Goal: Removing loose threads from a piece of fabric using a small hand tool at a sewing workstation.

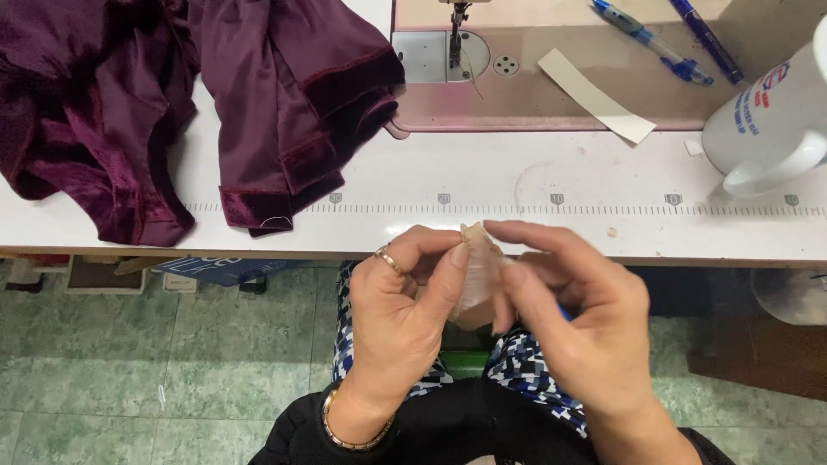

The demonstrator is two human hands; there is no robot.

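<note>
My left hand (401,314) and my right hand (573,319) meet in front of the table edge, over my lap. Together they pinch a small pale beige, partly see-through piece (476,275), held between thumbs and fingertips. A gold ring sits on one left finger and a gold bracelet (345,435) circles the left wrist. Dark purple velvet fabric (172,103) lies heaped on the white table (482,185) at the far left, apart from both hands.
A sewing machine bed (551,69) with its needle stands at the back. On it lie a beige strip (596,95) and two blue pens (655,39). A white mug (771,120) stands at the right. Green tiled floor lies below.
</note>
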